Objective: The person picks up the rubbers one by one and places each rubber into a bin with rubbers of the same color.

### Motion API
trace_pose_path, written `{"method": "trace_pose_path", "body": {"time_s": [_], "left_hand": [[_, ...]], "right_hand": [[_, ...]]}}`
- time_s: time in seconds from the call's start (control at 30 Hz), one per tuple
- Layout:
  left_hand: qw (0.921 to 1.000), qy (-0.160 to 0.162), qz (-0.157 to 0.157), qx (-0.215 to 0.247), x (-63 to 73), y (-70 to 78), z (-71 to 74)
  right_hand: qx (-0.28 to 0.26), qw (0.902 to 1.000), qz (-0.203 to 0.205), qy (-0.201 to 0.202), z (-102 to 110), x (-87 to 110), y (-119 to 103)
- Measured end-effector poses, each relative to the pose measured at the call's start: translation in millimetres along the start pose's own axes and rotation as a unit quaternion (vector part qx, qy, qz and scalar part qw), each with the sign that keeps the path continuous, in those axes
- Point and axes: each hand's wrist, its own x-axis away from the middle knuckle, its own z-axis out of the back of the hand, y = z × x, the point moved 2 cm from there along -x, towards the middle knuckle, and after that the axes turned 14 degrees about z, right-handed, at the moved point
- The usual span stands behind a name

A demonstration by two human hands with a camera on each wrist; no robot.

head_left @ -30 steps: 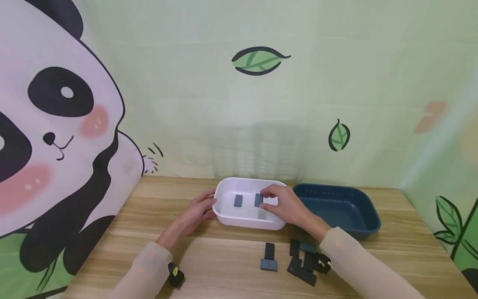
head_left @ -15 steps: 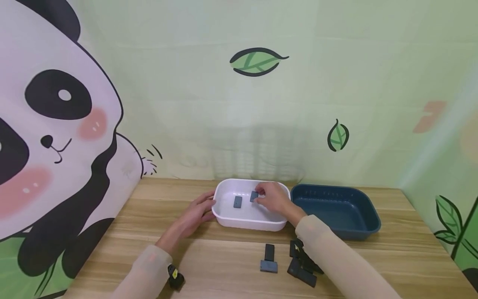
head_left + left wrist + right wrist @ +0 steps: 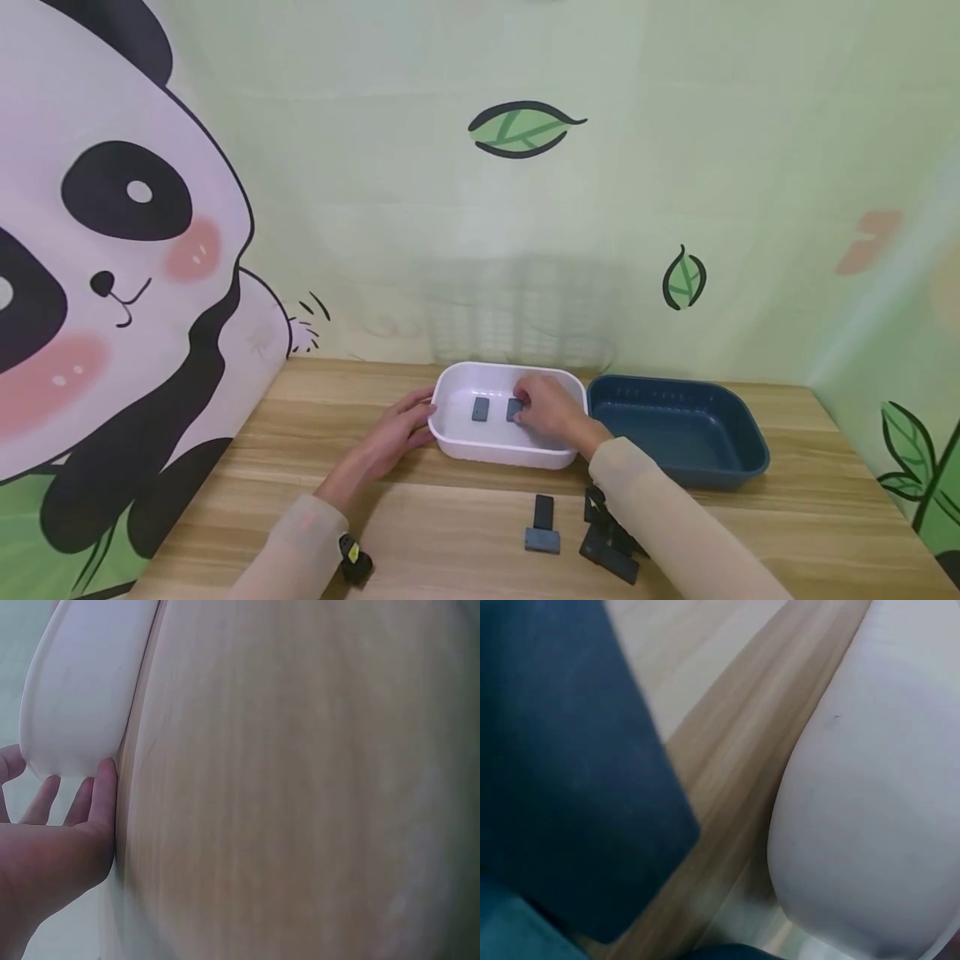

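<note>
In the head view, my right hand (image 3: 551,408) reaches into the white plastic basin (image 3: 510,457) and pinches a small blue-grey rectangular block (image 3: 513,409) close to its floor. Whether that block touches the floor I cannot tell. A similar block (image 3: 480,408) lies flat in the basin to its left. My left hand (image 3: 396,432) rests against the basin's left end. In the left wrist view its extended fingers (image 3: 103,791) touch the outer wall, with the thumb near the rim. The right wrist view shows the basin's outer wall (image 3: 870,795) but no hand.
A navy basin (image 3: 686,482) stands to the right of the white one. On the wooden table in front lie a black block (image 3: 543,512), a blue-grey block (image 3: 542,541) and a pile of dark blocks (image 3: 609,554), partly hidden by my right sleeve. A printed cloth wall (image 3: 360,208) rises behind.
My right hand has shifted left with the block, and the block has come down a little since half a second ago. The sleeve now covers more of the pile. My left hand stays in place.
</note>
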Motion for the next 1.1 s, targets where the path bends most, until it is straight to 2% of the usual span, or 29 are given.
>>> {"method": "trace_pose_path", "body": {"time_s": [0.23, 0.43, 0.6, 0.87, 1.1], "left_hand": [[1.0000, 0.002, 0.000, -0.001, 1.1, -1.2, 0.6], [1.0000, 0.004, -0.003, 0.000, 0.4, -3.1, 1.7], [1.0000, 0.002, -0.007, 0.006, -2.0, -3.2, 1.9], [1.0000, -0.006, -0.004, 0.004, -4.8, -4.1, 0.9], [0.9998, -0.017, -0.006, -0.002, -2.6, -3.0, 2.0]], "right_hand": [[0.016, 0.9999, -0.004, -0.004, -3.4, -0.1, -1.6], [0.037, 0.9992, 0.009, -0.013, -4.6, -1.5, -3.2], [0.037, 0.9986, 0.006, -0.039, -1.4, -0.7, -5.8], [0.017, 0.9952, 0.012, -0.095, 12.3, 14.4, -16.6], [0.022, 0.9955, 0.063, -0.067, 30.4, 28.8, -36.7]]}}
